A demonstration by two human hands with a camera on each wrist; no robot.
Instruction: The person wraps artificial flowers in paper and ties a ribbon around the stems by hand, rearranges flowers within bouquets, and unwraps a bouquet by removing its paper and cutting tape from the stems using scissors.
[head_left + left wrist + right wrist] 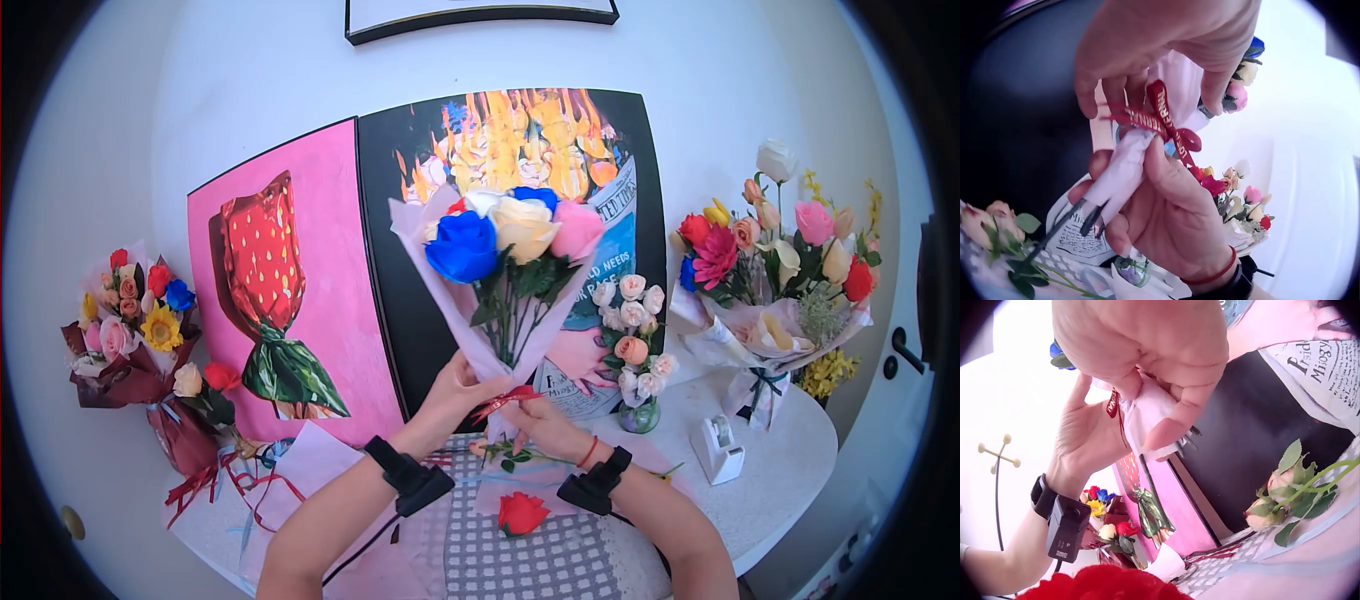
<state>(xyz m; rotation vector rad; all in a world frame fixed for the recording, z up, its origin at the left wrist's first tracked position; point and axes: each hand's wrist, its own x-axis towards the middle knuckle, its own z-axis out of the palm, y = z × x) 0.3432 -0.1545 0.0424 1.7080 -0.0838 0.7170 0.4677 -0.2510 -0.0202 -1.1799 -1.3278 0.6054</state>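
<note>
Bouquet (508, 285), upright above the tabletop (790, 440): left hand (450, 405), fingers curled round its neck beside a red ribbon (1161, 115); right hand (552, 428), fingers gripping the wrapped stems (1124, 165) below.

Hands (447, 405) grip wrapped bouquet (512, 285), approx. upright; red rose (522, 513) below, white tape disp. (718, 452) on tbl (790, 465) to R.

Upright bouquet (510, 290), blue, cream and pink roses (526, 229), pale pink wrap (485, 362), red ribbon bow (1189, 140), held above table (785, 455)
</note>
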